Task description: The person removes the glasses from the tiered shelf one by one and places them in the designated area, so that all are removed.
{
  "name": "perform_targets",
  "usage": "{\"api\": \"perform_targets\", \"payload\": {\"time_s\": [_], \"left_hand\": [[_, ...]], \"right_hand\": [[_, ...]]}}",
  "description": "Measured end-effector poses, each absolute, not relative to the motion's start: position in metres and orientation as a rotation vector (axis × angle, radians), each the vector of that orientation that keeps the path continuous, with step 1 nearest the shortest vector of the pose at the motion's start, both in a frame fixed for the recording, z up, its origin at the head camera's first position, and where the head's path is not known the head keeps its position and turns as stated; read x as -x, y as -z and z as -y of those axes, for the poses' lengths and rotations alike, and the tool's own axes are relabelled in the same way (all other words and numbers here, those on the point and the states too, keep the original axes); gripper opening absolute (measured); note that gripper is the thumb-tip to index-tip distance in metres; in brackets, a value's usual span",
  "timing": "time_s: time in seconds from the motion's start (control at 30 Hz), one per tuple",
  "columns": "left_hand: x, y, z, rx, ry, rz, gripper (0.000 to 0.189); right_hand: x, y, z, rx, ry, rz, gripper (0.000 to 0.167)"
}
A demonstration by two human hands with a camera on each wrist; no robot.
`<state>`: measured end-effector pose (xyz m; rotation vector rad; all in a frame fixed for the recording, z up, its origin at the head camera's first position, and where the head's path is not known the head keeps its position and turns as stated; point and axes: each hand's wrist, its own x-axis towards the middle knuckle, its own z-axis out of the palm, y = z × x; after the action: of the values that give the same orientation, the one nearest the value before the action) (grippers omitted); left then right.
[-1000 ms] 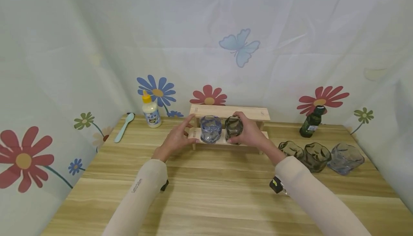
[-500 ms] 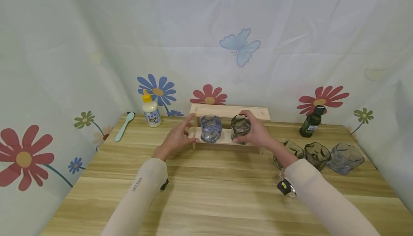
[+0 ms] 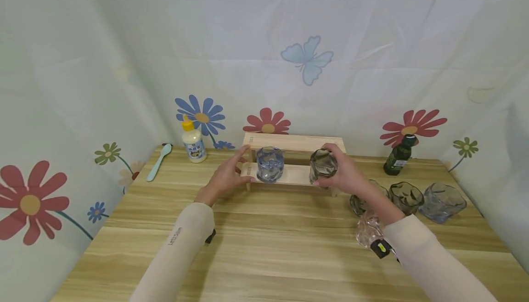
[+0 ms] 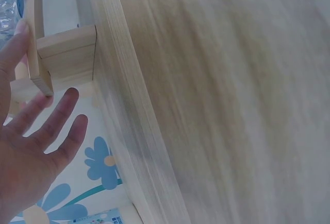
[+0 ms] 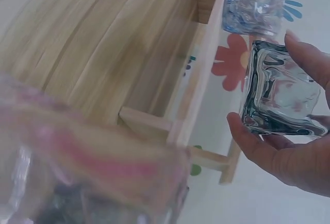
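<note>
My right hand (image 3: pixel 349 176) grips a dark grey wavy glass (image 3: pixel 323 166) between thumb and fingers, at the right half of a two-tier wooden rack (image 3: pixel 294 142). In the right wrist view a gap shows between this grey glass (image 5: pixel 282 92) and the lower board (image 5: pixel 193 92). A blue-tinted glass (image 3: pixel 270 165) stands on the left half of the lower board. My left hand (image 3: pixel 225 178) touches the rack's left end, thumb near the lower board and forefinger near the upper one; its other fingers spread straight in the left wrist view.
Right of the rack stand dark glasses (image 3: pixel 406 198), a pale blue-grey glass (image 3: pixel 443 203) and a pink glass (image 3: pixel 368 229) under my right wrist. A green bottle (image 3: pixel 398 156) is behind them. At the left are a yellow-capped bottle (image 3: pixel 194 143) and a mint spoon (image 3: pixel 159 163).
My right hand has carried the dark grey glass to the right, away from the blue glass. More of the pink glass now shows. The left hand has stayed in place.
</note>
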<state>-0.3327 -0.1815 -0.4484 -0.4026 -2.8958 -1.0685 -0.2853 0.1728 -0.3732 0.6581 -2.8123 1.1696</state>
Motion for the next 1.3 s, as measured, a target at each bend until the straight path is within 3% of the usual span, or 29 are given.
{"api": "perform_targets", "payload": {"time_s": [0.87, 1.3], "left_hand": [[0.334, 0.449, 0.181, 0.409, 1.066, 2.891, 0.102], [0.333, 0.448, 0.181, 0.399, 1.074, 2.891, 0.101]], "right_hand": [[0.234, 0.363, -0.249, -0.275, -1.001, 2.905, 0.107], [0.212, 0.374, -0.28, -0.187, -0.877, 2.861, 0.104]]}}
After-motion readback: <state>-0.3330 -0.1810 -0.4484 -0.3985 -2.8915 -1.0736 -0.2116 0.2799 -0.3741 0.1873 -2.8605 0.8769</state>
